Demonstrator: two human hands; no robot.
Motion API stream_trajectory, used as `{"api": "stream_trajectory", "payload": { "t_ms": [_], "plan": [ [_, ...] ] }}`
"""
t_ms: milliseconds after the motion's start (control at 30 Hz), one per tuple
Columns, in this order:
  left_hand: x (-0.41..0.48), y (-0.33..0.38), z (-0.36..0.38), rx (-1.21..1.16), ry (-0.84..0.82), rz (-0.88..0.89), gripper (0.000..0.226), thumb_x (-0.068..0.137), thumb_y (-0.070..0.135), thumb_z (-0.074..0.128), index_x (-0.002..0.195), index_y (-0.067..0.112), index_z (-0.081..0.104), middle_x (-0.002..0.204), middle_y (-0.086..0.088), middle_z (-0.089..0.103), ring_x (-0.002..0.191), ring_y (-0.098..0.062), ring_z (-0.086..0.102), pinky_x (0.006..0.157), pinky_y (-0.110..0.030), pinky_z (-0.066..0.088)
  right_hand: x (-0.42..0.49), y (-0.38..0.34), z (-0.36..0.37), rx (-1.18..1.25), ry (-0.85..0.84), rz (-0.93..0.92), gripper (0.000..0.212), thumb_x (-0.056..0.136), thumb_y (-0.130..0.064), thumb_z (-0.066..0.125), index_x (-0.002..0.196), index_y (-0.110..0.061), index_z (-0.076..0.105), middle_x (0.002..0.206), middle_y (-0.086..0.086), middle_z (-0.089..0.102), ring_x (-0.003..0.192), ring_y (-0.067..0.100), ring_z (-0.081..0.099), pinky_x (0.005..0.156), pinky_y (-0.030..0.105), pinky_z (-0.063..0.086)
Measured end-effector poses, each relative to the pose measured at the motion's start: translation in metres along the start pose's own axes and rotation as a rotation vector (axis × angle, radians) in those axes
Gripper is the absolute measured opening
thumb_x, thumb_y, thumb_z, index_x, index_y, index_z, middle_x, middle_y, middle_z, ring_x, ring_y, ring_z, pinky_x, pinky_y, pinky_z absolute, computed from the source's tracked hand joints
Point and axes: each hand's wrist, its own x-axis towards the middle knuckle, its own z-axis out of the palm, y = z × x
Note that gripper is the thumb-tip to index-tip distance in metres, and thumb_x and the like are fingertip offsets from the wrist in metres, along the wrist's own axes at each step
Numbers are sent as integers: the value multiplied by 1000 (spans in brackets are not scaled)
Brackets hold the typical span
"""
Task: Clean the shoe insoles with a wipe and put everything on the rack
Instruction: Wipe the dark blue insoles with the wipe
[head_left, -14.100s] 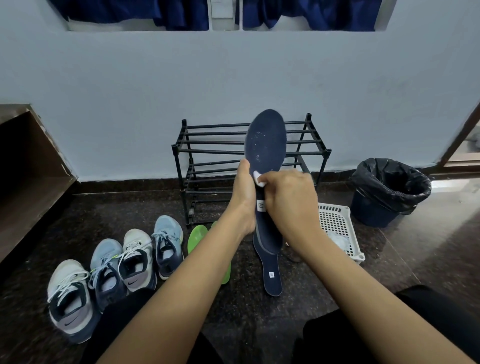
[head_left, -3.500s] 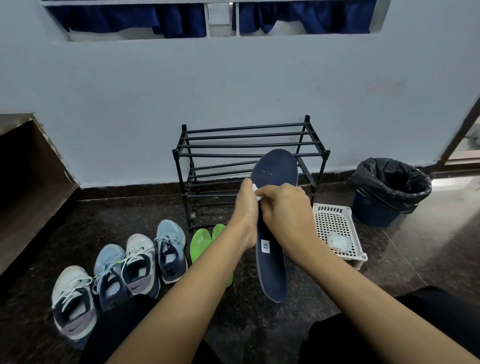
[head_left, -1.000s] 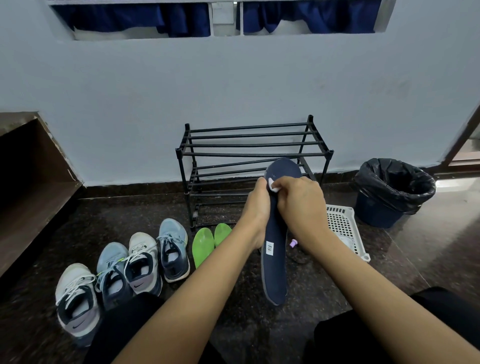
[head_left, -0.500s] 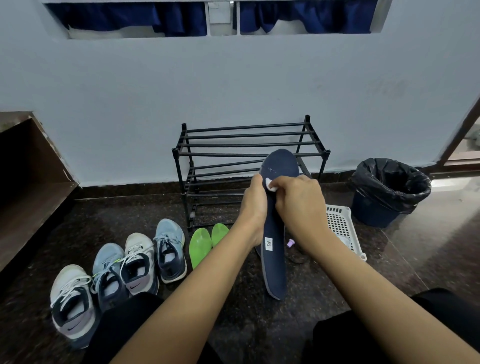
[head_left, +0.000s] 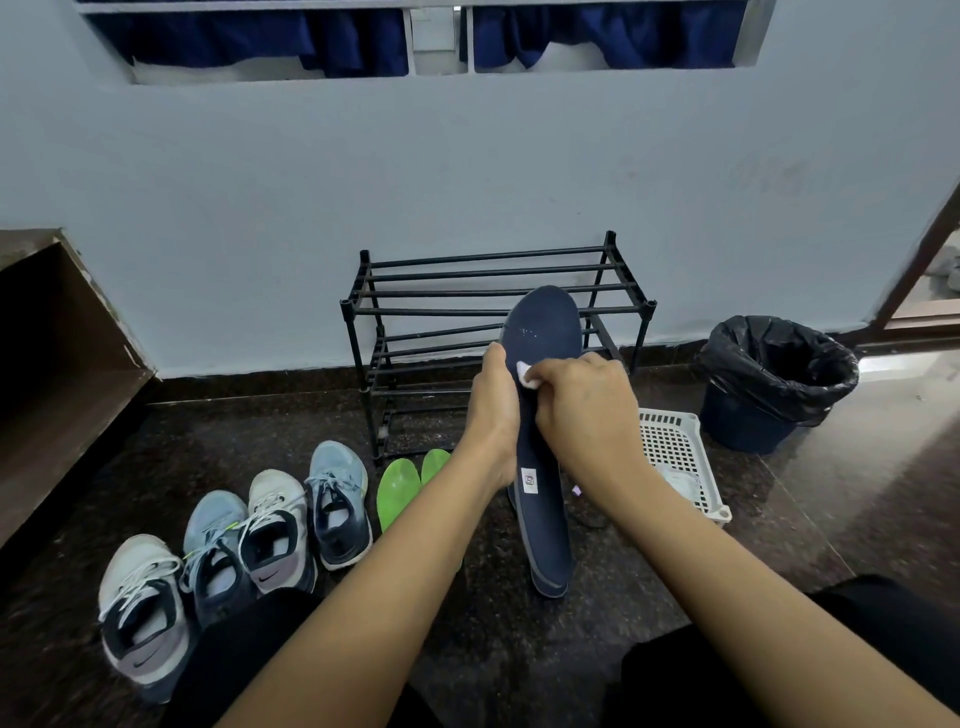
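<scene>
A dark blue insole (head_left: 545, 332) stands upright in front of me, toe end up, with pale specks near the toe. My left hand (head_left: 491, 410) grips its left edge at the middle. My right hand (head_left: 587, 410) pinches a small white wipe (head_left: 525, 373) and presses it against the insole's face. A second dark insole (head_left: 550, 584) lies on the floor, mostly hidden behind the held one. Two green insoles (head_left: 397, 488) lie on the floor by the empty black rack (head_left: 488, 288).
Several sneakers (head_left: 270, 530) stand in a row on the dark floor at the left. A white plastic basket (head_left: 675, 452) sits to the right of my hands, a black-lined bin (head_left: 774, 379) beyond it. A brown wooden shelf (head_left: 52, 374) is at far left.
The insole has risen a little, showing more of its toe end above my hands. The wipe now sits lower relative to the toe. Both hands keep their hold.
</scene>
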Motion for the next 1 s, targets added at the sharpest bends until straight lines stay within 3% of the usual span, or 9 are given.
{"api": "stream_trajectory", "payload": {
  "t_ms": [100, 167, 233, 367, 433, 567, 667, 833, 1000],
  "plan": [
    [2, -5, 0, 11, 14, -25, 40, 83, 51, 41, 83, 21, 67, 78, -3, 66, 67, -21, 58, 65, -33, 44, 7, 4, -5, 37, -83, 112, 22, 81, -5, 56, 87, -15, 75, 71, 14, 67, 72, 34, 58, 70, 36, 42],
    [4, -5, -1, 21, 29, -23, 42, 87, 49, 39, 87, 18, 68, 82, -5, 67, 71, -23, 58, 66, -33, 44, 5, 5, -3, 44, -105, 123, 22, 83, -7, 55, 89, -16, 74, 75, 15, 66, 75, 34, 57, 71, 37, 42],
    [3, -3, -3, 18, 29, -5, 46, 91, 45, 36, 97, 13, 69, 95, -11, 70, 83, -26, 60, 74, -36, 46, 0, 0, -2, 7, -101, 83, 18, 76, -3, 60, 80, -14, 73, 66, 14, 63, 67, 35, 56, 65, 36, 41],
    [0, 2, -7, 19, 68, 10, 42, 99, 40, 33, 93, 15, 67, 90, -5, 70, 81, -24, 62, 76, -34, 47, -15, -17, -1, -74, -167, -34, 20, 46, 4, 68, 52, -13, 62, 42, 3, 52, 47, 26, 50, 50, 28, 36],
    [0, 2, -8, 15, 90, 6, 43, 98, 42, 34, 94, 15, 67, 92, -6, 70, 83, -25, 63, 78, -35, 48, -17, -18, 1, -78, -180, -78, 22, 43, 4, 68, 48, -14, 58, 40, 1, 49, 44, 24, 47, 49, 27, 31],
    [-4, 2, -5, 52, 82, 13, 47, 95, 44, 34, 97, 12, 68, 96, -13, 69, 86, -27, 61, 76, -37, 47, -3, -3, 6, 27, -130, 36, 12, 73, -5, 64, 74, -13, 72, 61, 14, 62, 61, 34, 57, 62, 37, 46],
    [-9, 1, 1, 46, 58, -8, 52, 85, 51, 38, 103, 12, 68, 98, -13, 66, 85, -27, 57, 73, -39, 44, 6, 7, 5, 73, -108, 115, 16, 86, -14, 57, 87, -15, 74, 74, 17, 66, 73, 37, 58, 69, 38, 46],
    [-6, 6, -1, 0, 21, 7, 41, 96, 44, 33, 99, 16, 63, 96, -9, 64, 88, -26, 57, 76, -36, 43, -2, -3, -1, 37, -40, -4, 18, 66, 4, 62, 72, -9, 72, 59, 12, 63, 61, 34, 55, 62, 37, 45],
    [-7, 11, -6, -28, 52, -20, 47, 99, 46, 33, 103, 14, 68, 96, -5, 72, 82, -22, 65, 68, -28, 51, -16, -18, 3, -13, -116, -139, 15, 47, 1, 63, 53, -12, 61, 43, 3, 52, 46, 26, 49, 48, 30, 40]
  ]
}}
